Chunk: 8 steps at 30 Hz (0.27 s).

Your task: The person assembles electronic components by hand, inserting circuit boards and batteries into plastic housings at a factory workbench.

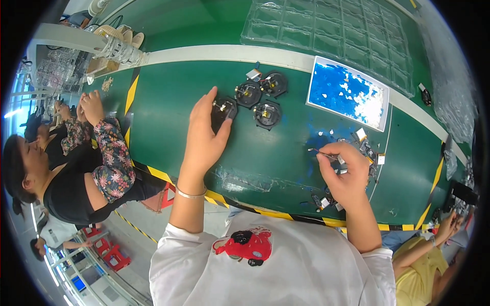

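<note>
My left hand lies at the left of a black eight-sided plastic housing, its thumb and fingers curled round the part's edges. The housing rests on or just above the green table. Three similar black housings with small brass-coloured parts inside sit just to the right, close together. My right hand is pinched on a thin metal tool that looks like tweezers. The tool points left over the table, with something small and pale at its tip. Small wired parts with white and silver blocks lie scattered around and beyond this hand.
A white box with a blue bottom holds many small white pieces. Clear plastic trays lie behind a white rail. Yellow-black tape marks the near edge. Co-workers sit at left and right.
</note>
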Available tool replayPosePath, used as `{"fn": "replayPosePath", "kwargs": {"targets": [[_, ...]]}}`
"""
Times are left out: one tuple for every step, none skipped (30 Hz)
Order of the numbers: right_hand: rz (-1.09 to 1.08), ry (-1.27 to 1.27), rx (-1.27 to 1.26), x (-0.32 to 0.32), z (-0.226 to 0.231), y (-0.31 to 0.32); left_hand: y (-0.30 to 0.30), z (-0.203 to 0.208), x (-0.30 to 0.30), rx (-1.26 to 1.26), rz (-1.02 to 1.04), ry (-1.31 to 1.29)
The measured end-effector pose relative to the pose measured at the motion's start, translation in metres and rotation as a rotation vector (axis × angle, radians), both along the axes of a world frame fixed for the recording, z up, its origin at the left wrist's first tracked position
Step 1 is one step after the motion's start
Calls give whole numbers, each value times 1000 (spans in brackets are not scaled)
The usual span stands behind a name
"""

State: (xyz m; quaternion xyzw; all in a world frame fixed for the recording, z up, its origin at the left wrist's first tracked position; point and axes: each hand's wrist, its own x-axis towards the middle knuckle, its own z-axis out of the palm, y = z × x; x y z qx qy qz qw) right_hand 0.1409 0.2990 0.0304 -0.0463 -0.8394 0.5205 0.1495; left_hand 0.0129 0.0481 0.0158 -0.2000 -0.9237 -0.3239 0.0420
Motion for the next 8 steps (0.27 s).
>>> {"fn": "replayPosePath", "kwargs": {"targets": [[2,-4,3,0,1,0,-1,2,2,-101,-16,78],[3,-1,6,1,3,0,0,6,3,-97,-15,74],[6,3,8,1,4,-1,2,11,4,-22,53,-124],[7,0,11,3,4,-1,3,13,6,55,119,-321],[7,5,-3,4,3,-1,4,11,8,58,118,-325],[5,9,-16,6,2,-1,4,6,11,261,124,-444],[-1,5,-12,7,2,-2,3,-1,14,465,128,-564],[0,-3,-50,7,2,-2,5,-2,15,467,121,-569]]}}
